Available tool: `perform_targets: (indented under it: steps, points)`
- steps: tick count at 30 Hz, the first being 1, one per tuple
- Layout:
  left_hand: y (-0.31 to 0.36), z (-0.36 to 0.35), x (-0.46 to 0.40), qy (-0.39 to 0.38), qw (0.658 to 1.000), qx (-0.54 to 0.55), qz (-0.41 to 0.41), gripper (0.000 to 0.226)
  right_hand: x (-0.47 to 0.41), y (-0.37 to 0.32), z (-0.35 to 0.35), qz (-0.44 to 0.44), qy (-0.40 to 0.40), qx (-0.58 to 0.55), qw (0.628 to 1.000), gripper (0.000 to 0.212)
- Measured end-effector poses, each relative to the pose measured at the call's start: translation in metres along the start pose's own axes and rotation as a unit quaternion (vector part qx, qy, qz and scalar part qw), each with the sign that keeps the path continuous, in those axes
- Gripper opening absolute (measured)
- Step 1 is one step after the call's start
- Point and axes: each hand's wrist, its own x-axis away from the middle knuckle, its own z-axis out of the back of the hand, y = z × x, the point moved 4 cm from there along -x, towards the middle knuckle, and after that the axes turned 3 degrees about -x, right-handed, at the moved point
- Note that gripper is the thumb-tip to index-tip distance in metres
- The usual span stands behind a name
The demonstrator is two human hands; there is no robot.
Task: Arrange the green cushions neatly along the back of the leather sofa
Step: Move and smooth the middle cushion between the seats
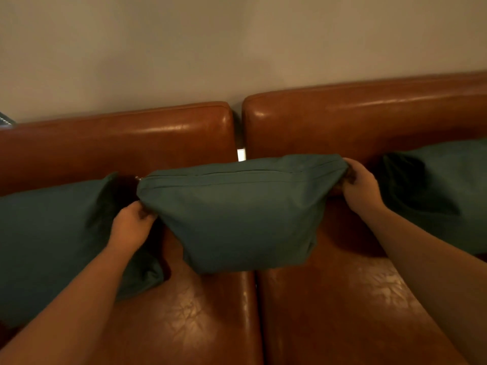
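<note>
A green cushion [237, 214] with a zip seam along its top stands in the middle of the brown leather sofa [329, 312], across the gap between the two seats. My left hand [131, 225] pinches its left edge. My right hand [358, 185] grips its upper right corner. A second green cushion [47, 241] leans against the backrest at the left, partly behind my left arm. A third green cushion [442, 191] leans at the right, cut off by the frame's edge.
The sofa's two back cushions [118, 143] stand against a plain beige wall [210, 48]. A narrow gap [241, 154] runs between them. Worn leather seats fill the foreground.
</note>
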Motion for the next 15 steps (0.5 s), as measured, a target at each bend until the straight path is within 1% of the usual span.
perform_targets:
  steps: [1, 2, 3, 4, 5, 6, 7, 9, 10, 11, 12, 13, 14, 15]
  points:
    - [0.002, 0.010, -0.009, -0.016, 1.000, 0.009, 0.015, 0.026, 0.001, -0.001, -0.003, -0.004, 0.003, -0.005, 1.000, 0.045]
    - [0.005, 0.023, -0.019, -0.005, 0.999, 0.030, 0.035, 0.034, 0.001, -0.001, -0.004, -0.009, 0.001, -0.006, 1.000, 0.047]
    - [0.012, 0.040, -0.027, 0.039, 0.997, 0.038, 0.048, 0.041, 0.002, -0.002, -0.005, -0.012, -0.003, -0.004, 1.000, 0.048]
    - [0.028, 0.057, -0.030, 0.112, 0.993, 0.034, 0.032, 0.045, 0.003, -0.004, -0.006, -0.013, -0.009, 0.002, 1.000, 0.049]
    - [0.055, 0.069, -0.028, 0.176, 0.984, 0.026, -0.021, 0.046, 0.004, -0.006, -0.006, -0.009, -0.013, 0.010, 1.000, 0.049]
    - [0.090, 0.069, -0.022, 0.203, 0.974, 0.008, -0.099, 0.044, 0.004, -0.009, -0.005, -0.001, -0.016, 0.017, 1.000, 0.049]
    - [0.128, 0.056, -0.014, 0.193, 0.965, -0.011, -0.179, 0.037, 0.004, -0.011, -0.004, 0.008, -0.018, 0.021, 1.000, 0.049]
    - [0.199, 0.003, 0.003, 0.094, 0.950, -0.014, -0.297, 0.022, 0.004, -0.013, -0.003, 0.020, -0.023, 0.032, 0.999, 0.050]
    - [0.230, -0.030, 0.012, 0.035, 0.944, -0.013, -0.329, 0.019, 0.004, -0.012, -0.003, 0.023, -0.025, 0.037, 0.999, 0.050]
    - [0.255, -0.063, 0.020, -0.029, 0.937, -0.021, -0.348, 0.021, 0.003, -0.011, -0.002, 0.024, -0.023, 0.039, 0.999, 0.050]
    - [0.273, -0.095, 0.026, -0.087, 0.928, -0.046, -0.359, 0.030, 0.003, -0.011, -0.002, 0.027, -0.019, 0.046, 0.998, 0.050]
    - [0.287, -0.124, 0.031, -0.125, 0.916, -0.088, -0.372, 0.040, 0.002, -0.010, -0.001, 0.033, -0.014, 0.056, 0.998, 0.050]
    - [0.295, -0.147, 0.036, -0.142, 0.903, -0.143, -0.379, 0.048, 0.001, -0.010, 0.001, 0.037, -0.010, 0.071, 0.997, 0.050]
    - [0.299, -0.163, 0.040, -0.141, 0.894, -0.192, -0.380, 0.050, 0.001, -0.009, 0.002, 0.043, -0.007, 0.082, 0.996, 0.050]
